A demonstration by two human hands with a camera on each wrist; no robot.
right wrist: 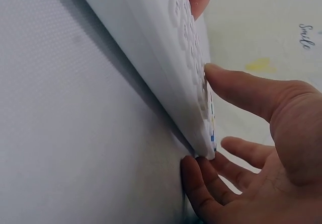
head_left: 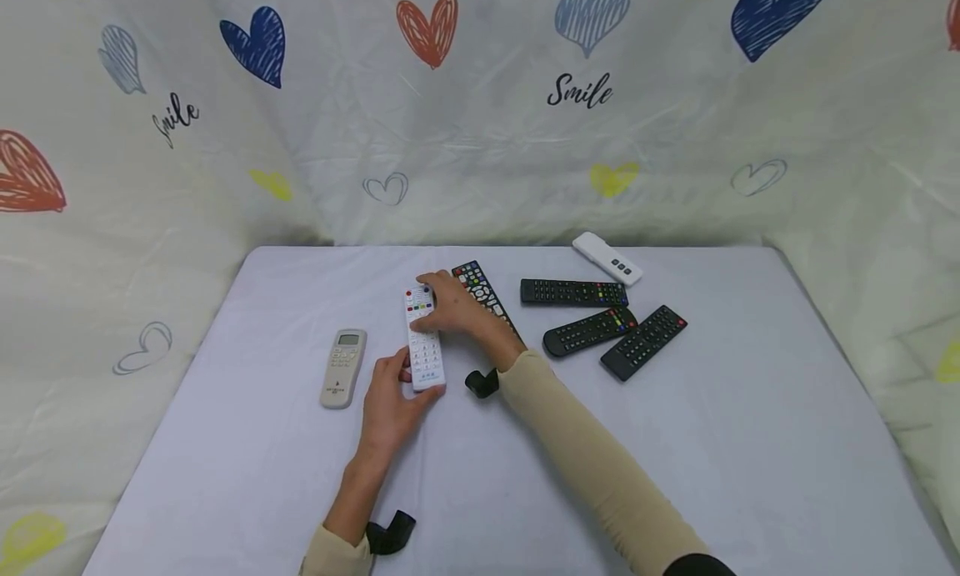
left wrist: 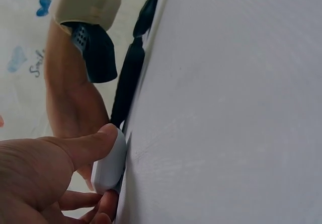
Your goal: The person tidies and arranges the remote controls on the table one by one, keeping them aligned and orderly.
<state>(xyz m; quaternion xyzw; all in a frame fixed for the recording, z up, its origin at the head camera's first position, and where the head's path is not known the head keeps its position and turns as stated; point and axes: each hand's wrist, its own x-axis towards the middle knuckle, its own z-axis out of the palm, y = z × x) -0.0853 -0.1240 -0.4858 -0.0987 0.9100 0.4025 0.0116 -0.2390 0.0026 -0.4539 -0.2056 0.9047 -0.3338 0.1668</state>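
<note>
A white remote control (head_left: 426, 361) with rows of buttons lies near the middle of the table, its long side pointing away from me. My left hand (head_left: 390, 405) holds its near end; in the left wrist view the thumb (left wrist: 103, 139) presses one edge while fingers curl at the other. At the far end my right hand (head_left: 456, 305) grips it, the thumb (right wrist: 241, 85) on the button face and fingertips at the end edge by the cloth. Just right of it, partly behind my right hand and forearm, is a black remote with large white buttons (head_left: 483, 291).
A grey-beige remote with a small display (head_left: 343, 368) lies to the left. Right of my forearm are black remotes (head_left: 573, 293), (head_left: 590, 332), (head_left: 643, 343) and a white remote with few buttons (head_left: 607, 257). White cloth (head_left: 712, 459) covers the table; a heart-printed curtain (head_left: 495, 126) hangs behind.
</note>
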